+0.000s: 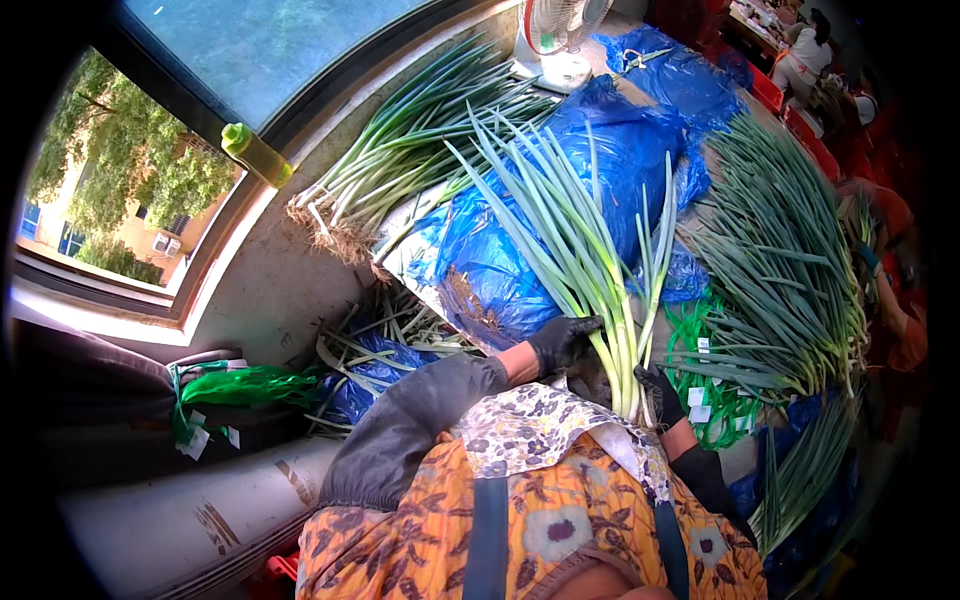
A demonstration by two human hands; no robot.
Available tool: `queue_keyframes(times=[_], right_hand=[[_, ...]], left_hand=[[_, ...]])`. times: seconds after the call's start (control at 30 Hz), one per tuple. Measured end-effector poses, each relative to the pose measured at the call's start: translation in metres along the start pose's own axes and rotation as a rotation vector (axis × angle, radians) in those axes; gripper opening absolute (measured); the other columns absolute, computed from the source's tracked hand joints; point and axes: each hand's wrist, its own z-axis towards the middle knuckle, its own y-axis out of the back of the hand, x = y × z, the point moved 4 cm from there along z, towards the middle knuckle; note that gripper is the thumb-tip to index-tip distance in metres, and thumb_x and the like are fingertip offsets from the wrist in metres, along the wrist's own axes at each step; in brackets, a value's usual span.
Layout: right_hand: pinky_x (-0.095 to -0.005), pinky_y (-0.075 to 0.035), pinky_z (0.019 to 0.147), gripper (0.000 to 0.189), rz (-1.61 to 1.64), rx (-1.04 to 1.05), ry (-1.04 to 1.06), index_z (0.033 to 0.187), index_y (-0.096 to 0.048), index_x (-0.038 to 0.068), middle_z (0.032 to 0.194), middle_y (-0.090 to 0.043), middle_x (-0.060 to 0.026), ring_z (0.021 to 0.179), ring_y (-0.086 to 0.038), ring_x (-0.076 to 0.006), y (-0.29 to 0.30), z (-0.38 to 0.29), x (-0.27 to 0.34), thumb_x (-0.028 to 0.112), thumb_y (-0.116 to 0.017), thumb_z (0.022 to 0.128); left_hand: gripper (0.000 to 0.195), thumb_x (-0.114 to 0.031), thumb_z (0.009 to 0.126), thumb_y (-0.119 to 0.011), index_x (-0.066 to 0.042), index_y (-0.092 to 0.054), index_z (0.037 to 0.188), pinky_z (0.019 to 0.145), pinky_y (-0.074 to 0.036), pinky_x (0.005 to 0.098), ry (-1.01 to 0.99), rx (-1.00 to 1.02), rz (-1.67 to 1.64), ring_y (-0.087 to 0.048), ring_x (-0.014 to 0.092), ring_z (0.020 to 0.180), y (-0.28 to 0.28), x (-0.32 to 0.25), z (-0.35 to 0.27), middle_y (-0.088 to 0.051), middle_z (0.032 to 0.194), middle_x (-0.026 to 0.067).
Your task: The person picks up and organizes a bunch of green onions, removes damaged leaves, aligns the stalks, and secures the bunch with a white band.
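A bunch of green onions [615, 330] stands upright before me, its green leaves fanned upward and its pale lower stems near my lap. My left hand [566, 343], in a black glove, lies against the left side of the stems, its fingertips partly behind them. At the lower right of the bunch, my right hand [661, 397], also gloved in black, grips the stems near the roots. Behind the bunch is a blue plastic bag [622, 180] with dirt on its near side. To the right lies a large pile of green onions [780, 262].
More green onions with roots [420, 135] lie by the window wall, near an electric fan [562, 30]. A green bottle [256, 156] is at the window frame. Green mesh strips with white tags [701, 375] lie right of my hands. A person in orange [904, 341] is at the far right.
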Motion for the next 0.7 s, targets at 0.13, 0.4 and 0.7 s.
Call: queue_keyframes(times=[0.13,0.4,0.7], right_hand=[[-0.0331,-0.054,0.087,0.062,-0.528,-0.051,0.338,0.13,-0.05,0.001,0.113,-0.064,-0.0103,0.098,-0.064,-0.0198,-0.046,0.005,0.03,0.013,-0.079,0.076],[-0.0351,-0.052,0.09,0.073,-0.597,0.039,0.378,0.128,-0.053,0.001,0.113,-0.065,-0.0085,0.101,-0.063,-0.0192,-0.06,-0.011,0.052,0.01,-0.084,0.063],[-0.0352,-0.053,0.083,0.063,0.065,0.114,-0.223,0.12,-0.06,0.001,0.103,-0.066,-0.0083,0.091,-0.065,-0.0196,-0.024,0.009,0.004,0.002,-0.08,0.061]], left_hand=[[0.033,-0.017,0.089,-0.071,0.0,-0.061,0.115,0.075,-0.059,0.0386,-0.106,-0.315,0.566,-0.068,0.024,0.083,-0.016,-0.012,-0.009,-0.068,0.102,0.0118],[0.04,-0.023,0.101,-0.051,0.001,-0.046,0.133,0.099,-0.049,0.0422,-0.105,0.163,0.158,-0.056,0.024,0.118,-0.032,-0.014,-0.028,-0.055,0.13,0.0139],[0.042,-0.026,0.099,-0.053,-0.003,-0.046,0.133,0.098,-0.052,0.0435,0.171,0.173,-0.224,-0.058,0.031,0.117,0.008,-0.004,-0.037,-0.057,0.127,0.0165]])
